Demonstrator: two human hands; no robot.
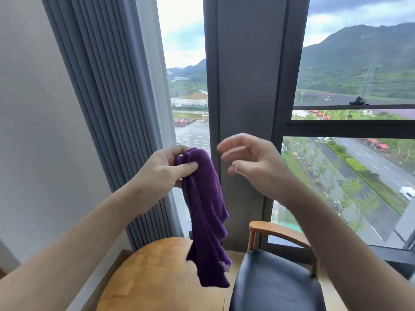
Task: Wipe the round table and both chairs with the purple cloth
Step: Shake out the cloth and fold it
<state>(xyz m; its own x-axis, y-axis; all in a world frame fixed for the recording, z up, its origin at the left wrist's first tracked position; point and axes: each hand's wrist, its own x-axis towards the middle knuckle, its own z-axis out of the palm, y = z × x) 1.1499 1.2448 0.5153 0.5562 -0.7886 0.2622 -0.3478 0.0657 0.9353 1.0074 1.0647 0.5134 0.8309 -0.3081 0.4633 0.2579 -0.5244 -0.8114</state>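
One purple cloth (205, 212), soft & limp, hangs from your left hand (161, 169), which pinches its top edge, above the round table (152, 272) & chair (276, 286). Right hand (251, 158) is loose, holding nothing. Bunch it w/ both hands before wiping; it'll flop.

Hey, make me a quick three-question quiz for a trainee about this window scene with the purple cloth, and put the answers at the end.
1. True or false: the right hand is gripping the purple cloth.
2. Which hand holds the cloth? A) left hand B) right hand C) both
3. Fill in: the chair has a dark seat and a ____ frame.

Key: 1. False, it is open and apart from the cloth. 2. A, it pinches the top so the cloth hangs above the round table. 3. Wooden.
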